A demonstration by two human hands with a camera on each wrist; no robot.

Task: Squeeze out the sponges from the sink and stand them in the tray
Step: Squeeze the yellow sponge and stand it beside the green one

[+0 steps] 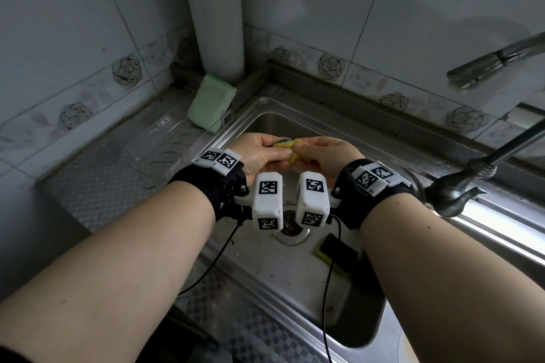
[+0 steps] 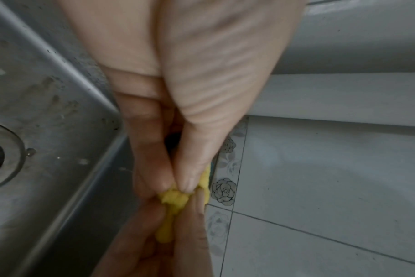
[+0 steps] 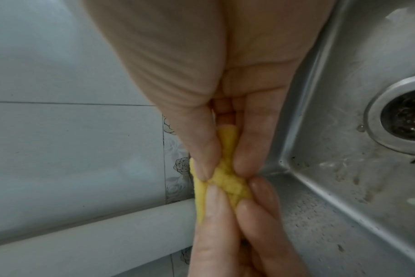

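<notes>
Both hands, left hand (image 1: 259,153) and right hand (image 1: 327,156), pinched the crumpled yellow foam sponge (image 1: 290,148) tight above the steel sink (image 1: 295,268)

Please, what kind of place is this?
Most likely a home kitchen: a stainless steel sink with a drain, a metal faucet over it, and tiled walls with a rose-pattern border.

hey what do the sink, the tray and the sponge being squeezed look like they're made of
Sink: brushed stainless steel, going by its dull grey sheen. Tray: clear glossy plastic; the counter shows through. Yellow sponge: soft foam, crumpling between left hand and right hand.
</notes>
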